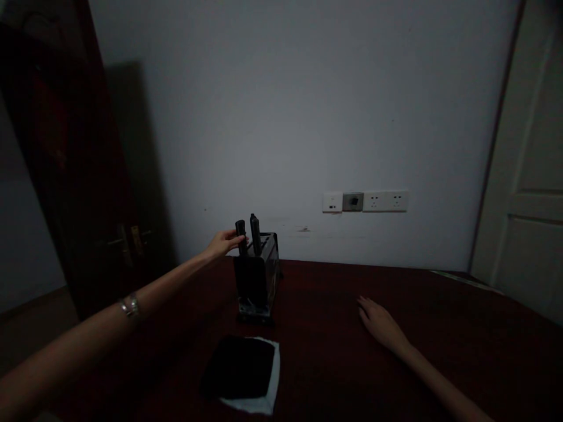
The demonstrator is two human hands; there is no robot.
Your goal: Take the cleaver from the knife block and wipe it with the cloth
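A dark knife block point(250, 284) stands upright on the table, with several black handles sticking up from its top. My left hand point(223, 242) reaches in from the left and pinches the nearest knife handle point(241, 237) between thumb and fingers; the blade is hidden in the block. Just right of it, another black handle point(255, 235) rises from the same block. My right hand point(379, 322) lies palm down on the table to the right, fingers stretched out, holding nothing. In front of the block lies a black square cloth point(241, 368) over a pale one point(274, 375).
The dark red table point(325, 351) meets a pale wall point(299, 117) at its back edge. Sockets and a switch point(365, 201) are set in the wall. A dark door point(88, 176) stands at left, and a pale door point(523, 176) at right. The room is dim.
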